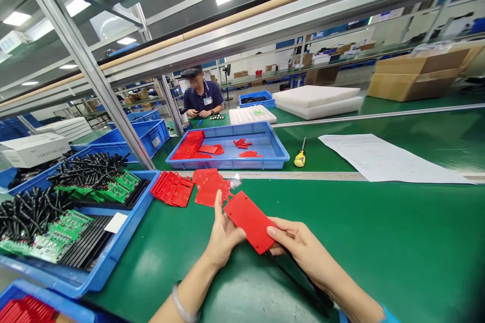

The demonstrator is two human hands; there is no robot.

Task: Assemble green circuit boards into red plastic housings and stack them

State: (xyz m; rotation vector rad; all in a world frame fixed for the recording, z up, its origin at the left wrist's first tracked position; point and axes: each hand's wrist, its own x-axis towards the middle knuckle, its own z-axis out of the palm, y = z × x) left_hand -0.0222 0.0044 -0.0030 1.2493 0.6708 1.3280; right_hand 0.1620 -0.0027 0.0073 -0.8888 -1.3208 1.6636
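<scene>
Both my hands hold one flat red plastic plate (250,221) just above the green table. My left hand (223,236) grips its left edge, thumb up along the side. My right hand (299,248) pinches its right end, and a thin black strip or cable (299,282) runs from under the plate back along my right wrist. Just beyond the plate lie loose red plates (209,187) and a stacked red pile (172,189).
A blue tray (227,163) with red parts stands further back, with a yellow-handled screwdriver (300,156) and a paper sheet (382,157) to its right. Blue bins of green circuit boards (62,227) and black cables (89,167) fill the left. A person sits at the far side.
</scene>
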